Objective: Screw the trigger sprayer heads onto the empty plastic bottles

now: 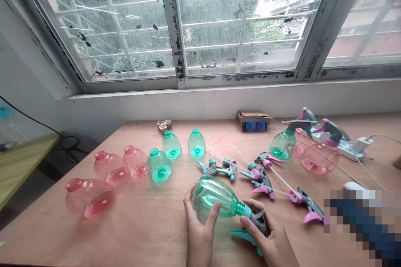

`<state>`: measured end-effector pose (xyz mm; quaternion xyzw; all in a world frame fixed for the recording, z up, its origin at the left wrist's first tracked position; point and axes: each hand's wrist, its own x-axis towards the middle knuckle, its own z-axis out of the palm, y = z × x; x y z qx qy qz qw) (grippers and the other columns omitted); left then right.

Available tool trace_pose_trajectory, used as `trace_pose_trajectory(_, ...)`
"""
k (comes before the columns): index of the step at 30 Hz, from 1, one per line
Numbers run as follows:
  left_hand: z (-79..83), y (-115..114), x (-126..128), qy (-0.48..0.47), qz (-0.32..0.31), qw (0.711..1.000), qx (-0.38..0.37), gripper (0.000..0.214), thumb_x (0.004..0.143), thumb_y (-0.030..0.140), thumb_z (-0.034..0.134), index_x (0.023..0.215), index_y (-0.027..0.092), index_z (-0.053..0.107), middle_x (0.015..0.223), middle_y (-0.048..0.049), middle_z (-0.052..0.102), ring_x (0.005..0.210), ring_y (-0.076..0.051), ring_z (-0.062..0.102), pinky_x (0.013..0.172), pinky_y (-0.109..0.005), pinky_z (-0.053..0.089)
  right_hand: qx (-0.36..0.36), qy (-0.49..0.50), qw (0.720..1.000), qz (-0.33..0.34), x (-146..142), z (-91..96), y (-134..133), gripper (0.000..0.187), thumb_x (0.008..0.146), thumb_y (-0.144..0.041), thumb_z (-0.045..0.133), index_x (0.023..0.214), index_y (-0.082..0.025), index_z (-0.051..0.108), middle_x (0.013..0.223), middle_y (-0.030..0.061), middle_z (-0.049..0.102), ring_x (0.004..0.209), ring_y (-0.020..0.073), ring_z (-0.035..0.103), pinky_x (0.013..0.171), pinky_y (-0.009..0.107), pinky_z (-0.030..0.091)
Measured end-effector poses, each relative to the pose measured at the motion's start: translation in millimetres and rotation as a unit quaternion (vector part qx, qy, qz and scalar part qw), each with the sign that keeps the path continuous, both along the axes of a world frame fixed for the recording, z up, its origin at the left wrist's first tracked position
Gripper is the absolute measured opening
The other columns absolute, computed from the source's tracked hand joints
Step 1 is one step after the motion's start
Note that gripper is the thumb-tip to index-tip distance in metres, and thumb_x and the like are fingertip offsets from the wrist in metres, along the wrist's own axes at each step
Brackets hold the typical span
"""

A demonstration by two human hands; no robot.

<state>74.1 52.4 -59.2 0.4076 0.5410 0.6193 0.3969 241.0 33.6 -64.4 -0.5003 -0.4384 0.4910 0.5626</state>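
Note:
A clear green spray bottle (216,195) lies tilted on its side above the table, its neck pointing right. My left hand (200,227) is wrapped round its wide body, thumb in front. My right hand (271,233) grips a grey and teal trigger spray head (257,220) at the bottle's neck; the teal collar meets the neck, but how far it is screwed on I cannot tell. Just beyond my hands lie loose spray heads with thin tubes, some grey and teal (211,167), others grey and pink (310,204).
Open pink bottles (90,198) and green bottles (159,167) stand at the left and middle. To the right are a green bottle (283,144) and pink bottles (320,156) with spray heads, near a power strip (347,149). A cardboard box (253,121) sits by the wall.

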Motion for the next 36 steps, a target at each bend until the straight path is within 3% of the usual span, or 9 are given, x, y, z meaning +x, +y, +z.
trace_pose_trajectory(3,0.0,1.1,-0.5,-0.019,-0.022,1.000,-0.009,0.078,0.082,0.045,0.081,0.146,0.025,0.042,0.150,-0.0128,0.057,0.142,-0.032,0.051,0.120,-0.047,0.039,-0.020,0.017,0.999,0.039,4.6,0.0,5.0,0.037,0.084,-0.052,0.083,0.106,-0.024,0.076,0.093,0.0033,0.078,0.087,0.0278,0.074,0.073,0.031,0.064)
trace_pose_trajectory(8,-1.0,1.2,-3.5,0.002,-0.063,0.998,-0.015,0.075,0.076,0.041,0.085,0.141,0.024,0.051,0.144,-0.0116,0.064,0.140,-0.033,0.055,0.118,-0.047,0.042,-0.012,0.050,0.998,-0.025,9.4,-0.5,5.7,0.039,0.081,-0.053,0.085,0.103,-0.022,0.075,0.086,0.0013,0.075,0.080,0.0240,0.070,0.072,0.030,0.062)
trace_pose_trajectory(12,-9.9,3.4,-4.7,0.014,-0.061,0.998,-0.018,0.076,0.073,0.036,0.087,0.140,0.025,0.053,0.149,-0.0114,0.060,0.138,-0.033,0.056,0.117,-0.048,0.044,-0.005,0.066,0.997,-0.027,6.1,-0.3,6.9,0.036,0.081,-0.052,0.085,0.094,-0.022,0.071,0.070,-0.0020,0.067,0.064,0.0202,0.063,0.060,0.031,0.060)
trace_pose_trajectory(19,-11.3,-0.4,3.8,-0.027,-0.039,0.999,-0.007,0.094,0.064,0.055,0.090,0.140,0.021,0.047,0.138,-0.0157,0.066,0.139,-0.037,0.055,0.114,-0.045,0.047,-0.003,0.047,0.999,-0.015,1.1,-3.2,8.7,0.038,0.079,-0.056,0.084,0.093,-0.023,0.068,0.063,-0.0033,0.067,0.059,0.0188,0.063,0.060,0.028,0.054)
trace_pose_trajectory(25,-16.9,1.5,1.7,-0.069,0.026,0.996,-0.043,0.080,0.066,0.060,0.088,0.125,0.024,0.050,0.132,-0.0134,0.065,0.127,-0.036,0.064,0.105,-0.043,0.054,-0.029,0.024,0.999,0.009,0.1,-5.8,6.5,0.042,0.078,-0.059,0.083,0.090,-0.022,0.069,0.060,-0.0032,0.064,0.057,0.0204,0.061,0.059,0.031,0.051)
trace_pose_trajectory(29,-22.8,5.7,0.2,-0.031,0.006,1.000,0.004,0.073,0.068,0.049,0.090,0.128,0.024,0.056,0.148,-0.0130,0.056,0.136,-0.034,0.056,0.114,-0.044,0.046,-0.014,0.044,0.999,-0.011,5.3,-10.0,8.6,0.040,0.084,-0.058,0.080,0.095,-0.022,0.068,0.062,-0.0018,0.066,0.058,0.0202,0.062,0.060,0.030,0.054)
trace_pose_trajectory(32,-23.3,6.0,1.8,0.002,-0.030,1.000,0.007,0.067,0.075,0.046,0.085,0.133,0.025,0.060,0.136,-0.0113,0.067,0.125,-0.032,0.065,0.111,-0.045,0.048,-0.014,0.090,0.996,-0.022,7.3,-10.5,10.3,0.040,0.083,-0.057,0.082,0.094,-0.022,0.067,0.065,-0.0011,0.067,0.057,0.0195,0.062,0.058,0.030,0.056)
trace_pose_trajectory(36,-18.5,1.1,5.1,0.010,-0.059,0.998,-0.003,0.084,0.074,0.053,0.083,0.145,0.025,0.048,0.142,-0.0133,0.064,0.135,-0.035,0.058,0.116,-0.047,0.043,-0.015,0.069,0.998,0.000,6.2,-9.8,9.6,0.040,0.082,-0.058,0.082,0.092,-0.022,0.068,0.063,-0.0023,0.066,0.058,0.0192,0.062,0.060,0.029,0.054)
